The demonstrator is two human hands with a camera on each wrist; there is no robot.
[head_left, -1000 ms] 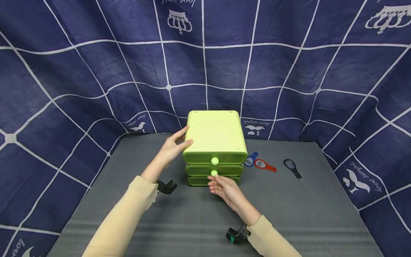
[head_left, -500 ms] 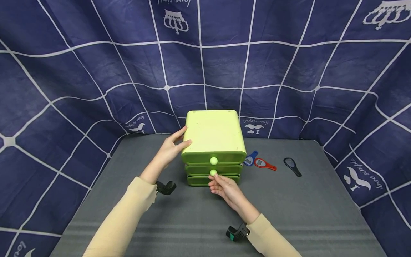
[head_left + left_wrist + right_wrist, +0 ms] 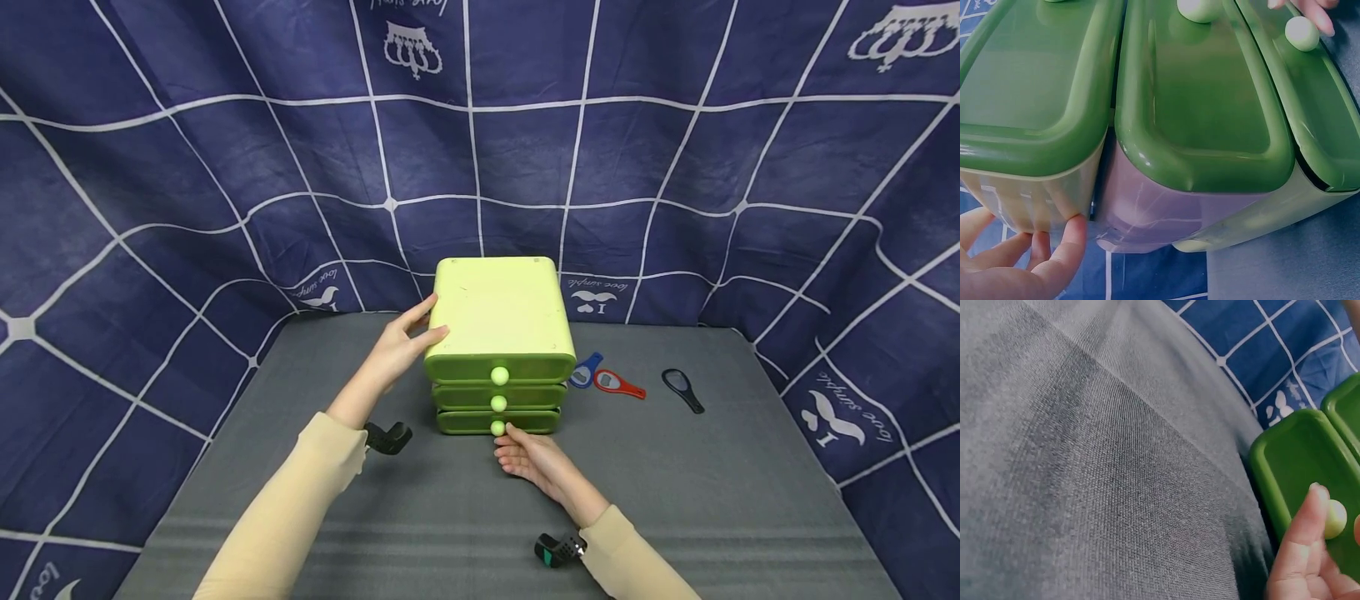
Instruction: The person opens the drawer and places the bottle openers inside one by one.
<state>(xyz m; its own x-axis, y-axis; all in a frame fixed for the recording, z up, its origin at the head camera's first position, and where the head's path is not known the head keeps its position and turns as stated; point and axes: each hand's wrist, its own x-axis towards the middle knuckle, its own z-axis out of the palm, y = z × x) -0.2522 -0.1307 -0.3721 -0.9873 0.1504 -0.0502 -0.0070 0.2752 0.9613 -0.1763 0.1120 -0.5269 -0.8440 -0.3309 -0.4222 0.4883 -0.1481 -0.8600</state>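
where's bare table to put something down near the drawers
Bare grey table lies left of the left hand, and front right beyond the right hand. It is crowded right of the drawer unit, where the blue opener, red opener and black opener lie.

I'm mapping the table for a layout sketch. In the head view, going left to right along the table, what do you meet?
Left hand → green drawer unit → blue opener → red opener → black opener.

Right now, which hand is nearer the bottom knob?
Right. The right hand has its fingertips at the bottom knob; the left hand rests on the cabinet's upper left side.
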